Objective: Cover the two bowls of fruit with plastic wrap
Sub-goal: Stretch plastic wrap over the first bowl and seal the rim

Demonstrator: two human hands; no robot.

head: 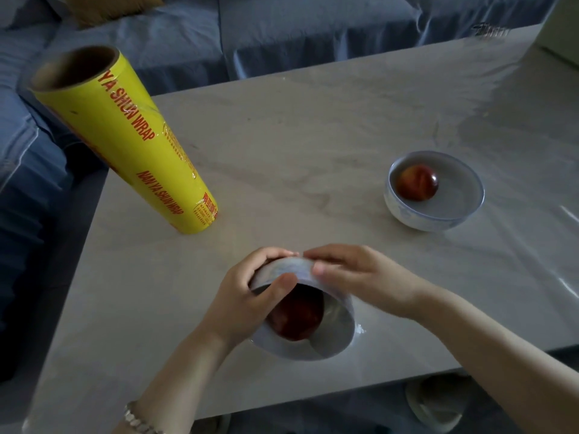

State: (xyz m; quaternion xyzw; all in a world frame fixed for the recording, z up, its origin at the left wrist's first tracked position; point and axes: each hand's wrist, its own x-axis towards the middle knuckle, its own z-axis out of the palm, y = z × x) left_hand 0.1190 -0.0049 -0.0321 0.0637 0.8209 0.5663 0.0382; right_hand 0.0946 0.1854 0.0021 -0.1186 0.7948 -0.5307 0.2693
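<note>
**Two fruit bowls and a roll of wrap on a pale table**

Near bowl (326,343) at 6 o'clock on the table (282,136), close to the near edge, mouth seemingly tipped toward the camera. Grasped from both sides:
- Left hand (250,296) at the bowl's 9 o'clock, fingers curled over the far rim, thumb laid across the rim.
- Right hand (354,277) at the bowl's 2 o'clock, fingers curled over the same far rim, thumb pressed on top.

Fingertips of the two hands almost meeting at the bowl's 12 o'clock. Red fruit (297,317) inside, partly hidden behind the left thumb and palm. Small crinkle of clear film (360,328) touching the bowl's wall at 3 o'clock. Film over the mouth itself not discernible.

Far bowl (434,219) at 3 o'clock, upright, well apart from both hands. Second red fruit (418,183) resting toward its far-left inner wall. Film across this mouth: cannot be told.

Plastic wrap roll (125,142) at 10 o'clock, standing on end, yellow with red lettering, brown cardboard core open at the top, well apart from both bowls. Glossy creased sheet (567,286) lying on the table from 3 to 4 o'clock, beyond the far bowl.

Blue sofa (282,32) wrapping the table from 9 to 12 o'clock, mustard cushion (103,7) at 11 o'clock. Bracelet (138,418) on the left wrist at 7 o'clock. Pale slipper (438,405) on the floor below the near table edge at 5 o'clock.
</note>
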